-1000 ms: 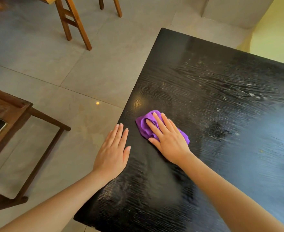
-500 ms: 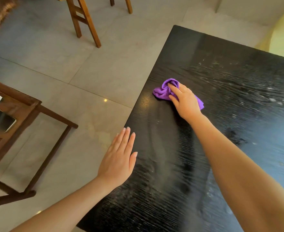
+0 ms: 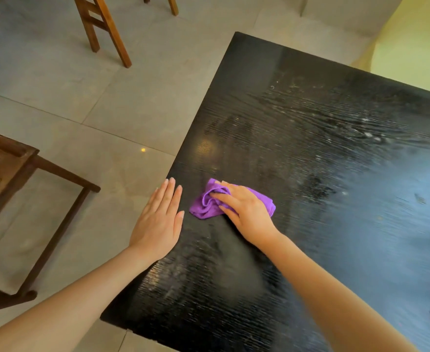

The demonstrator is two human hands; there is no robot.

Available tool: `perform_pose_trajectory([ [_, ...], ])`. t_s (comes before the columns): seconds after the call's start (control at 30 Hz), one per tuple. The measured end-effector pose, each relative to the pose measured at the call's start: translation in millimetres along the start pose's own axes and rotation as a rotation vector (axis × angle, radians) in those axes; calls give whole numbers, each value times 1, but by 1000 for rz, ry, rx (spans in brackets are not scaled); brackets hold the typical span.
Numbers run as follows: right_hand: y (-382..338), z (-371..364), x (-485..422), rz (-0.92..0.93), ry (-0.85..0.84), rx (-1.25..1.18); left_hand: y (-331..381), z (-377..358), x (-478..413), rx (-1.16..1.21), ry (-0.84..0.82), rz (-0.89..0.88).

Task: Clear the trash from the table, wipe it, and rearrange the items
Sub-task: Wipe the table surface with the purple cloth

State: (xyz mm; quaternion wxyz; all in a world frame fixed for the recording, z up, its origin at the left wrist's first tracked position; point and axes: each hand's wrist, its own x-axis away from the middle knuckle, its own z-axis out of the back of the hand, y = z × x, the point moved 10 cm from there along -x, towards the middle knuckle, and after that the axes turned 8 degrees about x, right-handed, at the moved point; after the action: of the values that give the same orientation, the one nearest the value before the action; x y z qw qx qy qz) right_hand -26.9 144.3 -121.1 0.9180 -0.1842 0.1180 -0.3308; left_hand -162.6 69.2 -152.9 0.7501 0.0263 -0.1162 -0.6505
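We are mid-wipe: right hand (image 3: 246,214) presses the purple cloth (image 3: 206,207) flat on the black counter (image 3: 335,174), left hand (image 3: 159,219) open, empty at nine o'clock edge. No trash visible; specks remain toward two o'clock, rearranging not begun.

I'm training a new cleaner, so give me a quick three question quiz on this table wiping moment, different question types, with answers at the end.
1. True or false: the right hand presses the purple cloth flat on the black table.
2. Where is the left hand? A) lifting a chair B) flat, fingers straight, at the table's left edge C) holding the cloth
3. Fill in: pale specks and streaks show on the table's ____ half.

Key: 1 true; 2 B; 3 far.
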Motion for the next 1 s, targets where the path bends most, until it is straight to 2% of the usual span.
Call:
perform_pose_trajectory([
  [0.17, -37, -18, 68, 16, -1, 4, 1, -1, 1, 26, 13, 2],
  [0.37, -78, -31, 130, -65, -50, -51, 2, -1, 2, 52, -25, 6],
  [0.43, -84, -28, 146, -152, -71, -127, 4, 1, 2, 83, -47, 0],
  [0.5, -76, -18, 159, -350, -58, -315, 4, 5, 2, 131, -85, 20],
  [0.63, -55, 12, 169, -570, 66, -453, 27, 29, 9, 273, -115, 50],
  [0.67, -52, 23, 166, -589, 92, -448, 35, 33, 13, 379, -160, 107],
  [0.7, -50, 32, 162, -606, 113, -443, 42, 30, 19, 522, -272, 213],
  [0.77, -48, 51, 151, -615, 148, -415, 60, 15, 42, 846, -633, 489],
  [0.83, -57, 70, 138, -575, 155, -362, 89, 17, 66, 1111, -952, 618],
  [0.9, -74, 90, 123, -466, 138, -273, 109, 36, 69, 1355, -1052, 609],
  [1.0, -102, 108, 111, -247, 76, 7, 122, 67, 55, 1549, -989, 521],
])
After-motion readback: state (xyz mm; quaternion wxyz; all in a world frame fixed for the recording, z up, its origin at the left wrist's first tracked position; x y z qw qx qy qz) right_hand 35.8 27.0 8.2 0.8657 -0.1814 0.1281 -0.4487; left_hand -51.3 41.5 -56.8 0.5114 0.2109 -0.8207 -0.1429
